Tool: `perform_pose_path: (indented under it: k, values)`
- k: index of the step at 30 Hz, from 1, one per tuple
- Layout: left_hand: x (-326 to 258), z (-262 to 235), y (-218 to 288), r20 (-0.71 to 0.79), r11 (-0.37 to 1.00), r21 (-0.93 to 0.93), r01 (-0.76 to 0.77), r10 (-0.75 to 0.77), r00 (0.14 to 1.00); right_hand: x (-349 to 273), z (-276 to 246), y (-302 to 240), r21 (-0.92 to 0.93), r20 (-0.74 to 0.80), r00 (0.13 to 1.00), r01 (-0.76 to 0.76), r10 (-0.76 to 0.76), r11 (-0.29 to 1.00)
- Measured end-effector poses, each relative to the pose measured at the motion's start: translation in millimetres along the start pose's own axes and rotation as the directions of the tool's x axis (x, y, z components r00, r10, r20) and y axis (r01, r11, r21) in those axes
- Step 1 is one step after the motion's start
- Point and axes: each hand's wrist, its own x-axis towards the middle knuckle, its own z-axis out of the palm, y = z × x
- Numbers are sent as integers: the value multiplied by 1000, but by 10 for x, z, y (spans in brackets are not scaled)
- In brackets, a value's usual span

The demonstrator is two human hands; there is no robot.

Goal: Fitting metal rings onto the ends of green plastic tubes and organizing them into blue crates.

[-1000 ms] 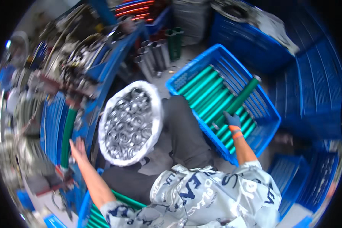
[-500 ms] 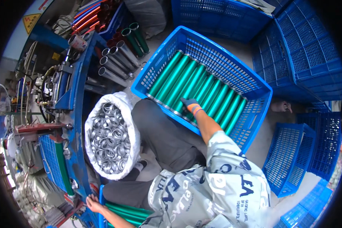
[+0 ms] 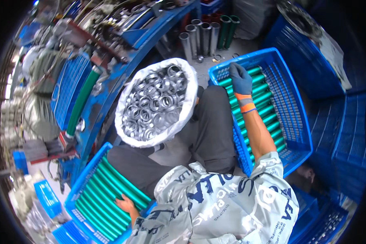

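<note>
My right hand [image 3: 240,79], in a blue glove with an orange cuff, lies flat on the green tubes [image 3: 264,101] stacked in the blue crate [image 3: 301,122] at my right, near its far end. My bare left hand [image 3: 126,203] rests on the green tubes [image 3: 105,191] in a second blue crate [image 3: 75,191] at my lower left; its fingers curl over one tube, and the grip is unclear. A white sack [image 3: 191,105] full of metal rings [image 3: 154,101] stands between my knees.
A blue machine frame [image 3: 110,85] with a green tube [image 3: 83,101] mounted on it runs along my left. Several grey and green tubes [image 3: 207,34] stand upright at the back. Empty blue crates [image 3: 345,134] are piled on the right.
My right hand has slid to the far end of the right crate after laying a tube there. My left hand has dropped from the machine onto the tubes in the lower-left crate.
</note>
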Motion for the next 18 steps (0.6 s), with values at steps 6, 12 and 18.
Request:
perform_pose_path:
  k: [6, 12, 18]
  values:
    - [64, -63, 1, 41, 997, -63, 40, -37, 998, -1284, 1642, -1285, -121, 959, 280, 557, -48, 822]
    - [-29, -413, 649, 365, 952, -189, 241, -159, 917, -2094, 2328, -421, -69, 998, 63, 805, 30, 589]
    - [347, -295, 159, 529, 786, -445, 429, -156, 834, -2145, 2218, -429, -149, 979, 205, 709, 1, 689]
